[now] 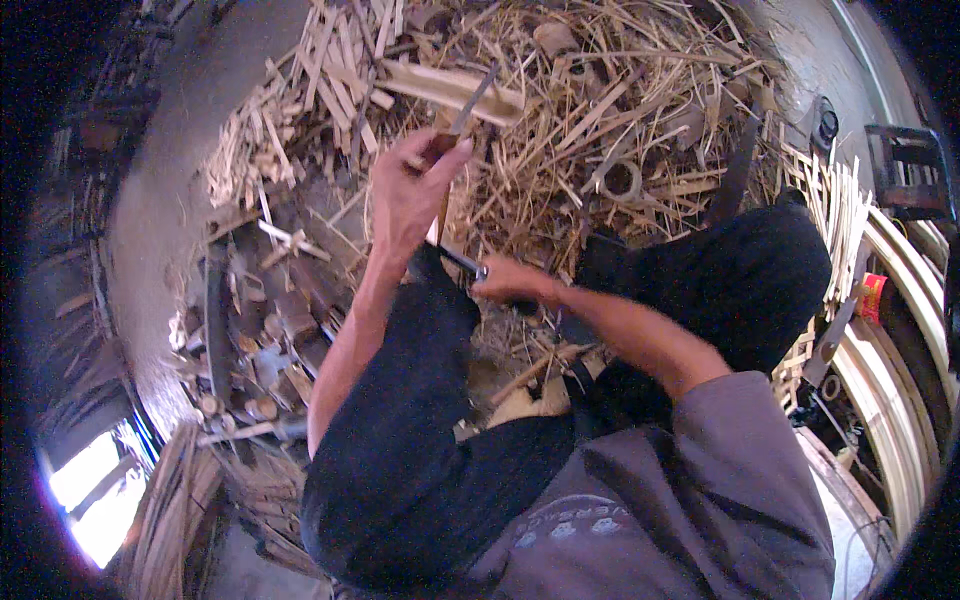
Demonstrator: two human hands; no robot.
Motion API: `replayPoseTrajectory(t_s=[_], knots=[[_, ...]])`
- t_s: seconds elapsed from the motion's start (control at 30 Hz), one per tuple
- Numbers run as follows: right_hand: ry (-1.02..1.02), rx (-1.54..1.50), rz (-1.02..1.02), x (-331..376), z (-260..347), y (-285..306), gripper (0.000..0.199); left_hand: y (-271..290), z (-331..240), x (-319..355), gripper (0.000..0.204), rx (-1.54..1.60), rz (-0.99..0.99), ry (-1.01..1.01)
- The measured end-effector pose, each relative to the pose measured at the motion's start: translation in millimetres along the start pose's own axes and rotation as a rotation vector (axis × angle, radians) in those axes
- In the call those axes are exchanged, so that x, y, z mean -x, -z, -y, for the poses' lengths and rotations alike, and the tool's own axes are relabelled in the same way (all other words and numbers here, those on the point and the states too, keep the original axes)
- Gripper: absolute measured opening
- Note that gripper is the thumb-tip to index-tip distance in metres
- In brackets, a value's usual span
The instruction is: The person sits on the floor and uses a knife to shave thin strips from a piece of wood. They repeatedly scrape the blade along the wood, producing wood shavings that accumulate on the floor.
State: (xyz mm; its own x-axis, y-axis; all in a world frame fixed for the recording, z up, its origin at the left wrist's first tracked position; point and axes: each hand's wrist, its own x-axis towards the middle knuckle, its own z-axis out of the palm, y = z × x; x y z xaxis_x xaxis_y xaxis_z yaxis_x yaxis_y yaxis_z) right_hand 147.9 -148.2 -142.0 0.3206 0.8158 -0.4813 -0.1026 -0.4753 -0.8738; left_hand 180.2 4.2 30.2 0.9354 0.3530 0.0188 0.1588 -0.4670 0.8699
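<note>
Splitting step in hand: the left hand (pixel 408 192) is clamped on a bamboo strip (pixel 462 112) held far over the shavings pile (pixel 600 110), the right hand (pixel 515 283) closed round a knife (pixel 462 263) near the knee; the next move probably calls for steady blade pressure along the strip.

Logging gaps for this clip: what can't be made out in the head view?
- Right hand: the knife handle is hidden in its grip.
- Left hand: its fingers cover part of the bamboo strip.
- Floor under the legs: covered by dark trousers.
- Clutter at the left rim: too dark and warped to identify.
</note>
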Motion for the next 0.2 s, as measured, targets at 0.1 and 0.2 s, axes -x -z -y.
replayPoseTrajectory(t_s=[0.1,0.2], knots=[[0.2,0.077,-0.13,-18.4,-23.0,-14.1,0.028,16.8,3.5,-15.8,0.023,0.15,-0.145,0.1],[0.02,0.206,-0.022,-18.2,6.8,-6.4,0.03,35.1,45.1,-27.1,0.023,0.299,-0.266,0.06]])
